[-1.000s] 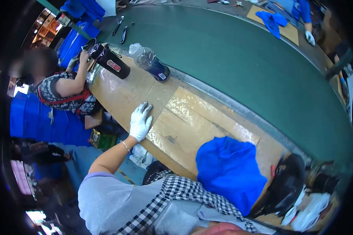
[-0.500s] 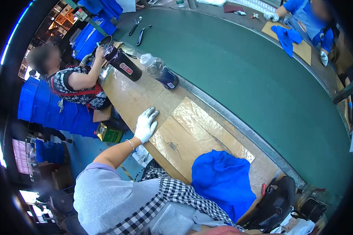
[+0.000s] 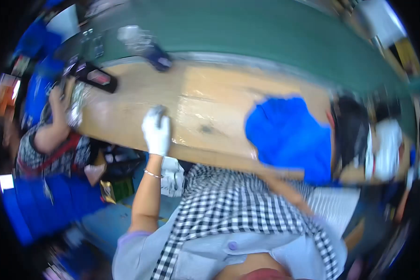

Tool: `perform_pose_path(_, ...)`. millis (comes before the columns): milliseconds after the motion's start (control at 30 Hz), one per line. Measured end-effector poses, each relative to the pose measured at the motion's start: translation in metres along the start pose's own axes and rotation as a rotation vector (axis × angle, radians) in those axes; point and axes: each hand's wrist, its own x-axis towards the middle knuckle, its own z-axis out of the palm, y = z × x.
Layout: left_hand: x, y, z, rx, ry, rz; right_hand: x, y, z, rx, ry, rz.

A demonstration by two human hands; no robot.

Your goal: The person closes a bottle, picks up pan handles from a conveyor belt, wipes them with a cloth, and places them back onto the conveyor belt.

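My left hand (image 3: 156, 133), in a white glove with greyish fingertips, rests on the brown work table (image 3: 130, 105) near its front edge. Its fingers are stretched out, a little blurred, and nothing shows in them. To the right, a crumpled bright blue cloth (image 3: 289, 135) lies on the table and hangs over the front edge. My right forearm (image 3: 287, 192) reaches toward the table edge just left of the cloth's hanging part. The right hand itself is hidden there.
A dark tumbler (image 3: 95, 77) and a clear-topped bottle (image 3: 156, 55) stand at the back left. Behind the table runs a green conveyor belt (image 3: 247, 28). A black bag (image 3: 352, 128) sits at right. A co-worker's arm (image 3: 56, 121) is at far left.
My view has swung to the right and blurred, so the table now lies nearly level. My right forearm has come into view. The left hand stays on the table, its fingers less spread.
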Motion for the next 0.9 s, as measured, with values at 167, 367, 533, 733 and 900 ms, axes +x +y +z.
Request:
perform_pose_path(167,-0.015,-0.024,0.018,-0.353,0.041,-0.123,0.136,0.129,0.03,-0.662,0.385,-0.362)
perform_pose_path(367,-0.014,-0.024,0.013,-0.413,0.011,-0.15,-0.034,0.008,-0.028,-0.699,-0.181,-0.362)
perform_pose_path(533,-0.014,-0.027,0.02,-0.477,0.01,-0.149,-0.054,-0.006,-0.097,-0.333,0.884,-0.483)
perform_pose_path(733,-0.012,-0.007,0.001,-0.435,0.039,-0.118,0.065,0.048,-0.104,-0.99,1.227,-0.64)
perform_pose_path(900,-0.012,-0.008,0.0,-0.448,0.11,-0.115,0.077,0.035,-0.083,-1.092,1.331,-0.621)
